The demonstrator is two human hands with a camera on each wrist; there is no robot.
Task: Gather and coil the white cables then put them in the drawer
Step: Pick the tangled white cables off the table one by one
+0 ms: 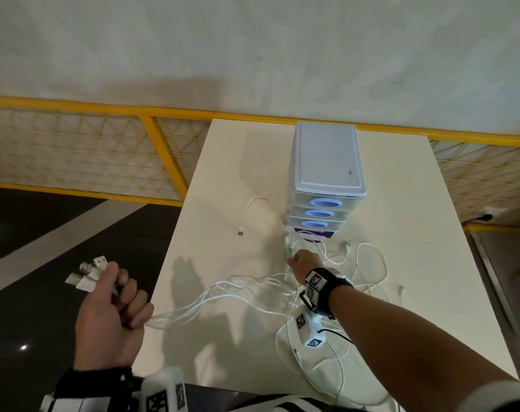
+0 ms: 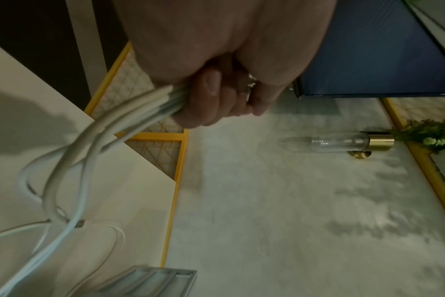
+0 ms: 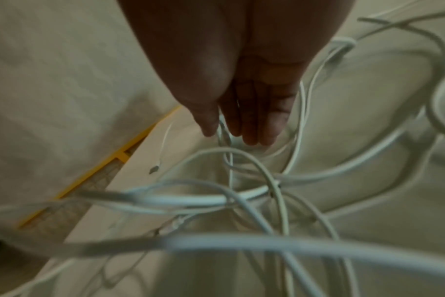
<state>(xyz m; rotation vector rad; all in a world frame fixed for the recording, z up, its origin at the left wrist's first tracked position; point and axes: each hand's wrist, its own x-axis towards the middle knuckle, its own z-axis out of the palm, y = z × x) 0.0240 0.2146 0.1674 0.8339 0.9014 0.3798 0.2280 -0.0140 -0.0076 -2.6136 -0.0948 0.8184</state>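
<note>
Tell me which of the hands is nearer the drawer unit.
Right. The right hand reaches among loose cables just in front of the drawer unit base. The left hand grips a bundle of cable ends off the table's left edge, much farther away.

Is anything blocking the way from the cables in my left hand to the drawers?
All drawer fronts on the drawer unit look shut, so none can take the cable bundle held by the left hand until opened. The right hand reaches nearby.

cables (image 1: 339, 263) tangled before drawer unit (image 1: 325, 185)
</note>
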